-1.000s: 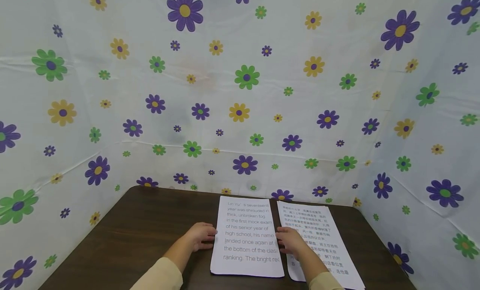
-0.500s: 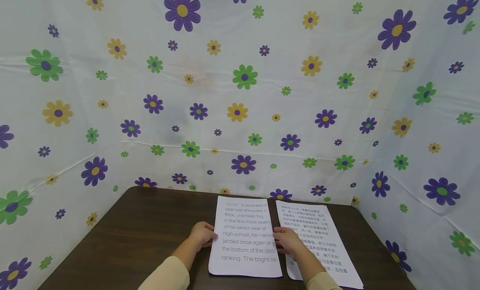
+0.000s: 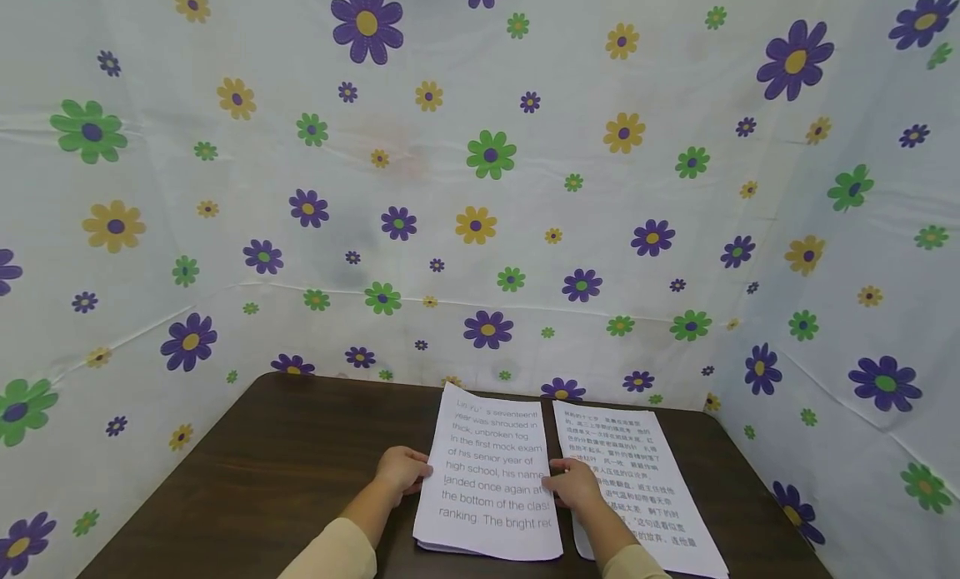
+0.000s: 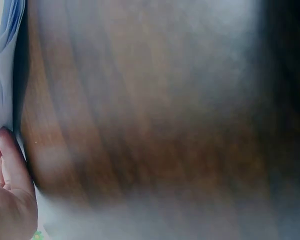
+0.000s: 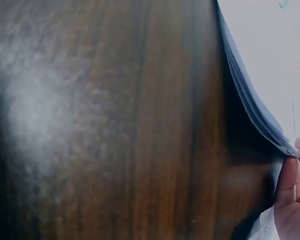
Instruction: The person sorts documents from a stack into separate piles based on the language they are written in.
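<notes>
A stack of white paper sheets (image 3: pixel 486 483) printed in large English text lies in the middle of the head view, bowed and partly raised from the table. My left hand (image 3: pixel 401 472) pinches its left edge at mid-height. On the opposite edge, my right hand (image 3: pixel 576 486) pinches it with thumb on top and fingers below. The right wrist view shows several layered sheets (image 5: pixel 255 107) curving up to the right fingertips, with shadow under them. In the left wrist view, the fingers (image 4: pixel 15 162) hold the bent paper edge (image 4: pixel 4 85).
Right of the held stack, a second stack of paper (image 3: pixel 652 487) with Chinese text lies on the dark wooden table (image 3: pixel 300 446), partly under my right forearm. A white curtain (image 3: pixel 420 254) with printed flowers surrounds the table at the back and sides.
The hands have closed onto both edges of the English-text stack. It was flat; now its sides are lifted, the top left corner raised, and lower sheets show at the bottom edge.
</notes>
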